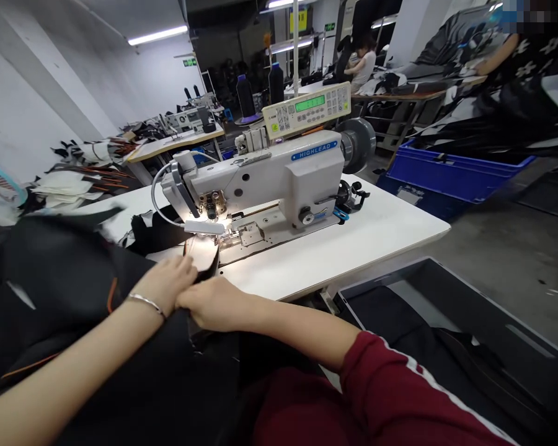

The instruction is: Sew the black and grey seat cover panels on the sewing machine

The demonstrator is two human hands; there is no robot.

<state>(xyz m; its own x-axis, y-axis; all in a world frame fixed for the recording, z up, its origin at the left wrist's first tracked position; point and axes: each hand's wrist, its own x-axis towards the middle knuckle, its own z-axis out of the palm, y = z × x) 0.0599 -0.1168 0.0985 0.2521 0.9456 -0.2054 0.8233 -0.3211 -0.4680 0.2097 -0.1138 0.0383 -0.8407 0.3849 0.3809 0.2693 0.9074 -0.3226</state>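
Note:
My left hand (165, 284), with a thin metal bracelet at the wrist, presses on a black sheet of fabric or leather (74, 291) that spreads over my lap and the table's near edge. My right hand (211, 303) lies just next to it, its fingers gripping the same black material near a pale-faced curved edge (201, 253). That edge sits close to the presser foot (211, 210) of a white HIGHLEAD sewing machine (279, 179). A gooseneck lamp (203, 227) lights the spot. The needle area is partly hidden by the lamp head.
The machine stands on a white table (353, 248). A dark bin (446, 334) of black material sits low at right, and a blue crate (451, 176) stands beyond it. A co-worker (363, 68) sits far back; another person's arm (493, 56) reaches over a table at top right.

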